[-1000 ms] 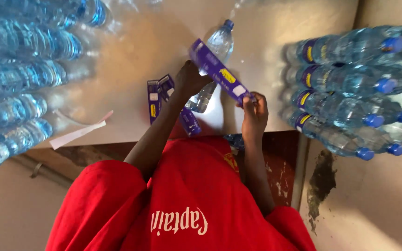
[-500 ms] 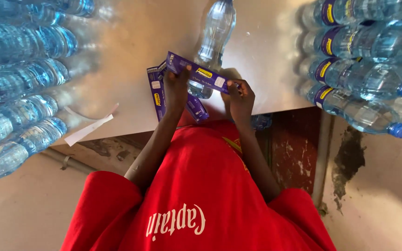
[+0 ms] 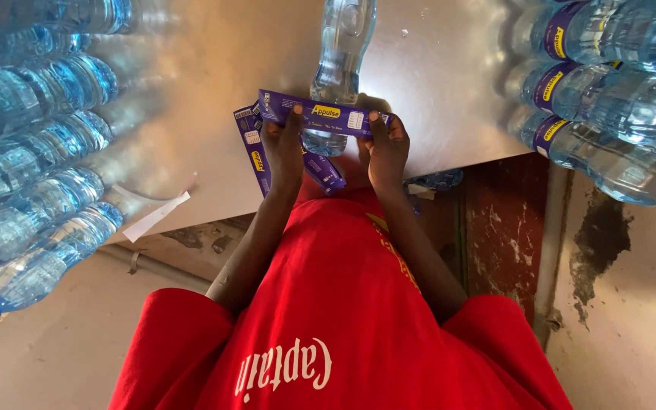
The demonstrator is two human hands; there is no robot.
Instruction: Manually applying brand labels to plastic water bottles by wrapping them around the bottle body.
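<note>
Evidently both hands are pinching a purple label strip (image 3: 320, 118) taut by its ends, left hand (image 3: 282, 148) and right hand (image 3: 386, 148) clamping it flat against the lying unlabelled water bottle (image 3: 339, 68), lining it up for wrapping; spare labels (image 3: 252, 148) are lying beside.

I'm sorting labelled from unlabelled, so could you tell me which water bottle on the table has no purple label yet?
The bare water bottle lying alone mid-table, just beyond the purple label strip both hands hold; the stacked bottles at right wear purple bands.
</note>
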